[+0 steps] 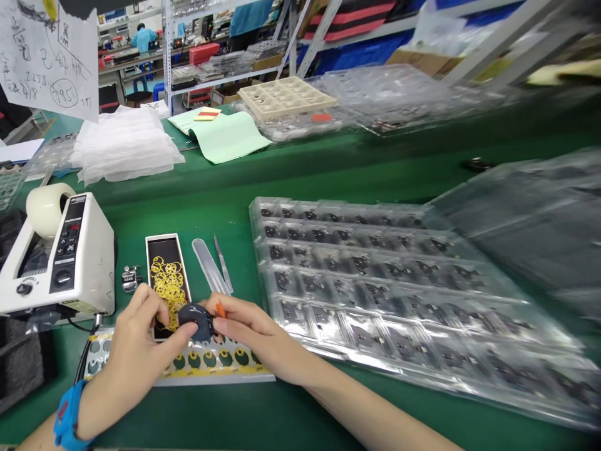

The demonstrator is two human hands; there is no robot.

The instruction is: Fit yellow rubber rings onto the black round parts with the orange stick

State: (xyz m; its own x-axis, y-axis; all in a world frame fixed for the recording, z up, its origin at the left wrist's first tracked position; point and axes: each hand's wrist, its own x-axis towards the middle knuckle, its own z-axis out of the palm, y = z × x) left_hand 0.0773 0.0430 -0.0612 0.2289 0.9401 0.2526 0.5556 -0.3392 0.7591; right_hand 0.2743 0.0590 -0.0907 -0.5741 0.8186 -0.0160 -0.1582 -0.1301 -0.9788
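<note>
Between my two hands is a small dark, rounded part (197, 321) with a glossy face. My left hand (145, 332), a blue band (70, 416) on its wrist, pinches the part's left side between thumb and fingers. From the right, my right hand (251, 329) grips its other edge, and a small orange piece (220, 309) shows at those fingertips. Just behind is a narrow box (149, 257) of yellow ring-shaped pieces (166, 282). Under the hands lies a sheet of yellow-edged stickers (211, 374) with dark round shapes.
A white tape dispenser (96, 250) stands at left, beside a metal tally counter (131, 279). Tweezers (223, 263) and a clear flat strip (206, 263) lie behind the hands. A large clear compartment tray (323, 250) of dark parts fills the right. Papers and trays line the raised ledge.
</note>
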